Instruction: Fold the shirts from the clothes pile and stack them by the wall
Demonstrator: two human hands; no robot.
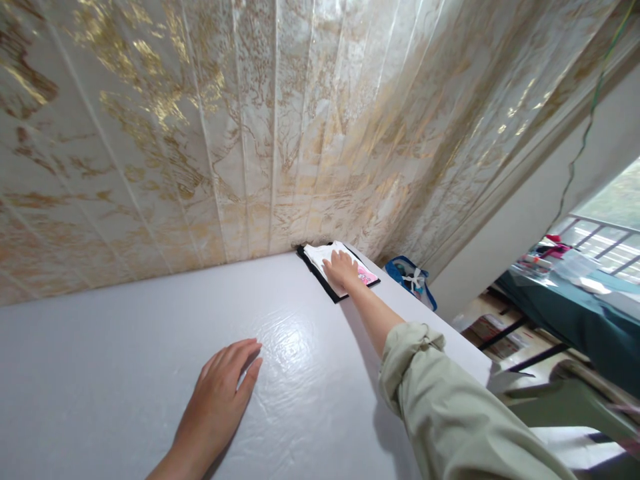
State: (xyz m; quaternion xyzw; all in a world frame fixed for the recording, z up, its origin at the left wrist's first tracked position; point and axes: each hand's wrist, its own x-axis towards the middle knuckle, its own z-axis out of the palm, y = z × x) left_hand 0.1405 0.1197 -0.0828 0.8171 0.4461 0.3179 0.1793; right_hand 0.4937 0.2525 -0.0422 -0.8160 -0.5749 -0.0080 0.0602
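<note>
My right hand [342, 269] reaches to the far right corner of the white table [165, 347]. Its fingers lie spread and flat on a folded white garment [319, 253] with a pink printed picture, probably a T-shirt. Beneath that garment is a folded black cloth [327, 288], whose edges stick out on the left and front. Nearer to me, my left hand [220, 383] rests on or just above the bare tabletop, holding nothing. A gap shows between its thumb and its loosely bent fingers.
A patterned gold and white curtain [240, 133] hangs along the table's back edge. Beyond the right corner sits a blue bag [413, 280] with things in it. Farther right, a table with a dark green cloth [565, 300] carries assorted items, and a green chair [565, 407] stands near me.
</note>
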